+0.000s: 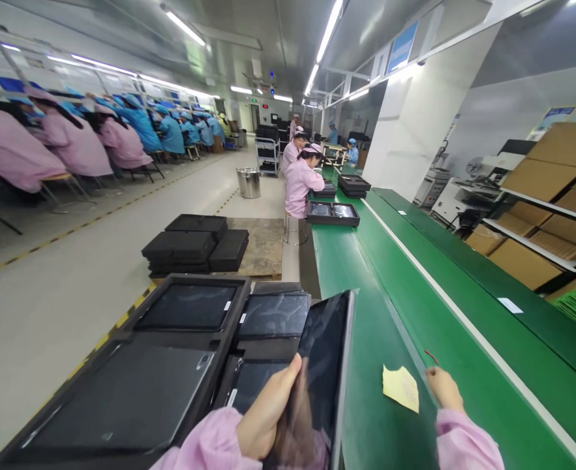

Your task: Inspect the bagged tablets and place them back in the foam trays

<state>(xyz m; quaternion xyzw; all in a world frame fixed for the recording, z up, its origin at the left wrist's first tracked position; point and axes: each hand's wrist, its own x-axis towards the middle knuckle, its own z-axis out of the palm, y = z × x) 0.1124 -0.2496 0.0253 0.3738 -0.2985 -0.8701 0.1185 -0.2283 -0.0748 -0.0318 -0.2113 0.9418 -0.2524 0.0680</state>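
Observation:
My left hand (pixel 271 411) is wrapped round the lower part of a dark tablet (pixel 324 352), which is tilted upright over the bench's left edge. The tablet looks film-covered and reflects the fingers. My right hand (pixel 444 388) is closed above the green bench, its fingers pinched at a short red strip (pixel 432 357). To the left of the right hand lies a torn yellow paper (pixel 400 388). Left of my left hand, black trays (pixel 246 287) hold several tablets, one large one (pixel 121 391) with its camera side up.
A green bench (pixel 415 281) runs away ahead, with black trays (pixel 334 222) farther along. People in pink (pixel 300 183) sit at its left side. Stacked black trays (pixel 184 241) rest on a wooden pallet (pixel 263 248). Cardboard boxes (pixel 537 241) fill shelves at right.

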